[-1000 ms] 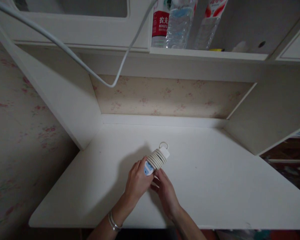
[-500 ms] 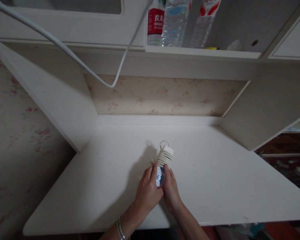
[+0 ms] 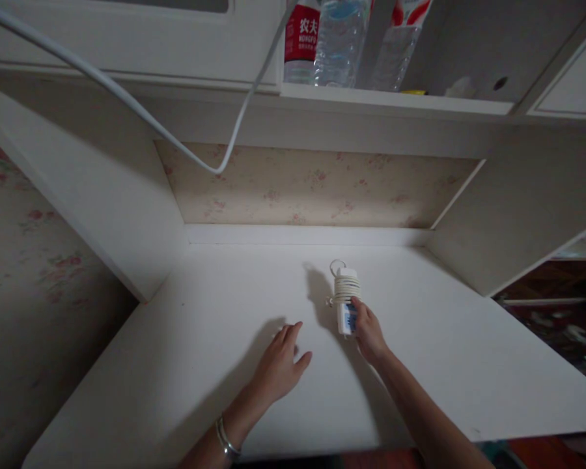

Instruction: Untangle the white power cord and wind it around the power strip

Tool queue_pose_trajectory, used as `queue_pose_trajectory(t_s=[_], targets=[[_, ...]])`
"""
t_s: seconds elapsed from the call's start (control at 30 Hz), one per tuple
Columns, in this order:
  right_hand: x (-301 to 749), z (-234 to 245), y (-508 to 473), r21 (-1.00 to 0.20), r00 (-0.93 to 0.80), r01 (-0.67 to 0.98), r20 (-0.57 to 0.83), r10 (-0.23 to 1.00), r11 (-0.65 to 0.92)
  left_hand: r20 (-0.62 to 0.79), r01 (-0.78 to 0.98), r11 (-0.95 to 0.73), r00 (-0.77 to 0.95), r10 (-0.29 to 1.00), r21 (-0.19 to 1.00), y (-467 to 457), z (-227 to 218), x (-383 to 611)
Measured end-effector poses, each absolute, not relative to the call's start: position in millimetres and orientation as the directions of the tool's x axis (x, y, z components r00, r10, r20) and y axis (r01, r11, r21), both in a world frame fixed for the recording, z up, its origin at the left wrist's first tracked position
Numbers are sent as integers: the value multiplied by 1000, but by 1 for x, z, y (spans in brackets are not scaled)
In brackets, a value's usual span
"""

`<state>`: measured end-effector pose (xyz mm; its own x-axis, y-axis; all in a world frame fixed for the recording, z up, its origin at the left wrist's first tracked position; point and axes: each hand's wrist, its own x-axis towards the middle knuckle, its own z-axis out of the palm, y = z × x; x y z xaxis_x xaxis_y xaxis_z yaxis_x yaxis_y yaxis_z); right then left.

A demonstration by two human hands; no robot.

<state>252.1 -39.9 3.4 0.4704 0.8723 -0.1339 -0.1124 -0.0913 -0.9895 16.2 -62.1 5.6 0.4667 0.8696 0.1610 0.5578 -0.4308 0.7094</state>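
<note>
In my right hand (image 3: 370, 333) is a small white block (image 3: 342, 319) with a blue-and-white label. A pale cord (image 3: 346, 288) is wound several times around its upper half, and a thin loop sticks out at the top end. My fingers grip its lower right side, and it appears held just above the white desk. What the block is, I cannot tell for sure. My left hand (image 3: 280, 365) is apart from it, lower and to the left, empty over the desk with thumb and fingers spread. A silver bangle (image 3: 226, 440) sits on the left wrist.
The white desk (image 3: 224, 293) has panels at both sides and flowered wallpaper (image 3: 293, 185) behind. Above, a shelf (image 3: 395, 99) holds a red-labelled bottle (image 3: 301, 39) and clear plastic bottles (image 3: 338, 49). A white cable (image 3: 176, 144) hangs across the upper left.
My left hand has let go of the block and moved down-left, its fingers opening. My right hand has carried the block to the right and slightly farther from me.
</note>
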Motion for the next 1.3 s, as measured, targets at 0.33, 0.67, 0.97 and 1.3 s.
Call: queue_pose_trajectory(t_s=[0.33, 0.67, 0.97, 1.3], targets=[[358, 16, 28, -966, 460, -102, -259, 849, -239, 228, 560, -487, 470, 853, 670, -51, -9, 8], [391, 19, 40, -919, 525, 22, -324, 787, -394, 207, 591, -481, 471, 858, 648, -51, -8, 9], [407, 15, 46, -835, 607, 295, -212, 766, -464, 215, 564, -489, 482, 849, 666, -51, -5, 8], [401, 17, 44, -759, 612, 535, 44, 790, -372, 242, 543, -494, 470, 849, 679, -53, -2, 8]])
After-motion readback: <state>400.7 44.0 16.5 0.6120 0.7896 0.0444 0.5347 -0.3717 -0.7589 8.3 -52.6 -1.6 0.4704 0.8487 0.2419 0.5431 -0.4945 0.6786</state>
